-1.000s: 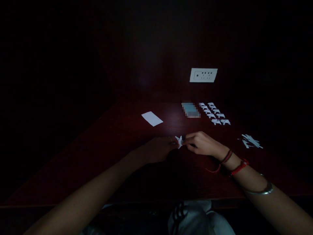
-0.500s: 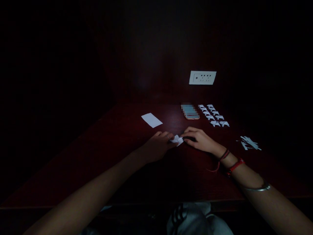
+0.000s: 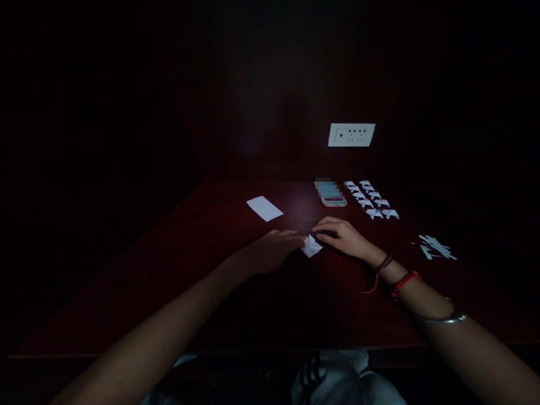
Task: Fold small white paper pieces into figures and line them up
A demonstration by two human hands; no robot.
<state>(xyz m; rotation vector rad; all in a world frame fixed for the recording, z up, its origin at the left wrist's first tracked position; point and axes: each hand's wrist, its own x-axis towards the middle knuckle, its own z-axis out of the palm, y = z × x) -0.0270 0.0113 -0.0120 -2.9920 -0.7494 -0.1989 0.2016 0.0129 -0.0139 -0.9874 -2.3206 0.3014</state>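
Note:
A small white folded paper piece (image 3: 311, 246) lies on the dark red table (image 3: 219, 281), between both hands. My left hand (image 3: 274, 250) rests flat with fingers stretched out, its fingertips on the paper's left edge. My right hand (image 3: 343, 236) lies with its fingers pressed down on the paper's right edge. Red and dark string bands and a metal bangle sit on my right wrist and forearm.
A white rectangular sheet (image 3: 264, 208) lies farther back on the left. A phone (image 3: 330, 193) sits at the back, with several small folded white paper shapes (image 3: 371, 199) in rows beside it. Paper scraps (image 3: 436, 247) lie at the right. A white wall socket (image 3: 351, 135) is behind.
The paper piece was held pinched above the table by both hands; now it lies flat on the table and both hands have flattened their fingers onto it.

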